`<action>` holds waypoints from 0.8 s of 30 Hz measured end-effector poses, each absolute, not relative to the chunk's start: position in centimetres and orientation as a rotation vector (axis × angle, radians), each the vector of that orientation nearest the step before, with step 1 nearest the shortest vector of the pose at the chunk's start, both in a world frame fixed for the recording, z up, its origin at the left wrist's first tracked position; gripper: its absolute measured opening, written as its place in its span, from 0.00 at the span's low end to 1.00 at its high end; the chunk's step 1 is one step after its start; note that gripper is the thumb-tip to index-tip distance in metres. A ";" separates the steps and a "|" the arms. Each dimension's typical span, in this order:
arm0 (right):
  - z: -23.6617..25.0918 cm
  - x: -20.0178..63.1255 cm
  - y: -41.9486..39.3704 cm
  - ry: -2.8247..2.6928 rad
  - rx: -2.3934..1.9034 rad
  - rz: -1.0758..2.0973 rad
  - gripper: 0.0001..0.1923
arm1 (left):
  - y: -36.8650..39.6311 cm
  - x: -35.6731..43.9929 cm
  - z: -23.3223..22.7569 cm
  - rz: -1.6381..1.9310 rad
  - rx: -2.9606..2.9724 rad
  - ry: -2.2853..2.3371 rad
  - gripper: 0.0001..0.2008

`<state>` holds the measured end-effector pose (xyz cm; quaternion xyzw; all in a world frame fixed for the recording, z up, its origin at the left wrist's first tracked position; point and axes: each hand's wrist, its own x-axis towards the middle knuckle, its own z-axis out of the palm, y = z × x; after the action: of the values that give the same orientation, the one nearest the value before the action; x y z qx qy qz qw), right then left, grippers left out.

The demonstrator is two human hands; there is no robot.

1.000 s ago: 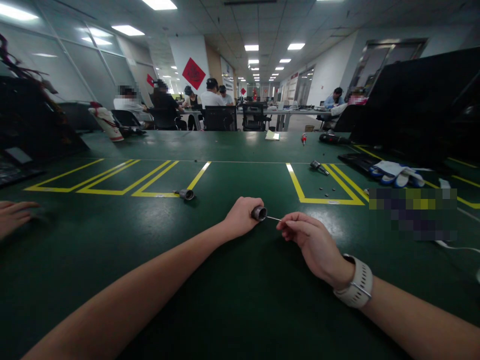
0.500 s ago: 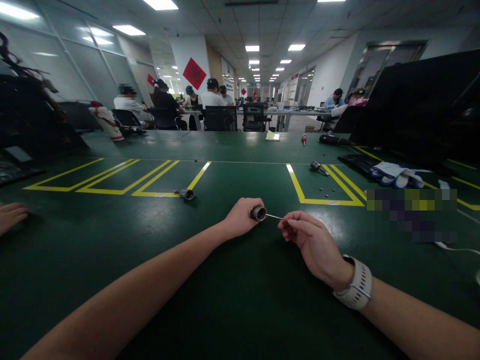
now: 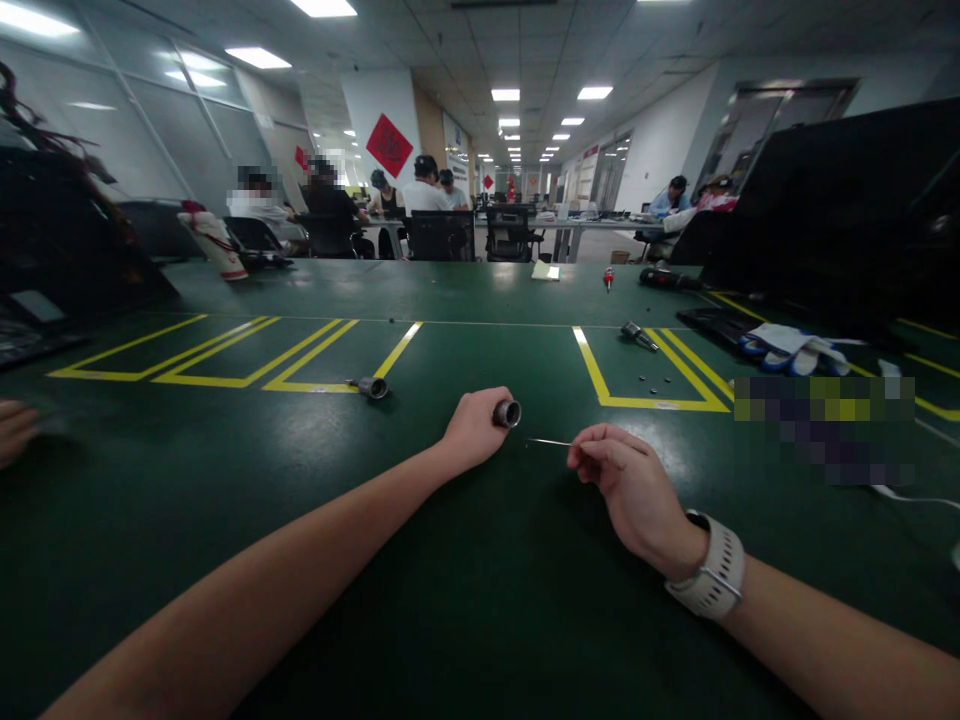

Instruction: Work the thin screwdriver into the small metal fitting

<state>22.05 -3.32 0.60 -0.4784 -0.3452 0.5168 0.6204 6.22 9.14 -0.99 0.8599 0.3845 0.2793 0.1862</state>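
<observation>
The thin pin has come out of the metal sleeve. The left hand grips the sleeve, the right hand pinches the pin (barely), above the bench; it could slip and roll away.

dark green table with yellow lines, grey metal sleeve, white watch, seemingly blue-white gloves

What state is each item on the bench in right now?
left hand: closed around the metal cylinder.
metal cylinder: held, open end facing right.
right hand: pinching the thin rod.
thin rod: outside the cylinder, tip clear of it.
second cylinder: lying on its side, untouched.
work gloves: lying flat, unworn.
</observation>
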 end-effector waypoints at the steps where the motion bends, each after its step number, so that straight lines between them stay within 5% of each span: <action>1: 0.6 22.0 -3.4 -0.838 -1.150 1.169 0.03 | 9.2 6.2 -1.1 0.789 2.403 1.104 0.05; 24: 1.2 21.2 -4.8 -1.447 -1.344 0.793 0.05 | 8.6 6.4 -0.5 0.743 2.637 0.910 0.04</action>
<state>21.24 -4.77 1.21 -0.5521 -0.5945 0.3260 0.4853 6.37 8.61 -0.55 0.9060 0.3128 0.2554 0.1270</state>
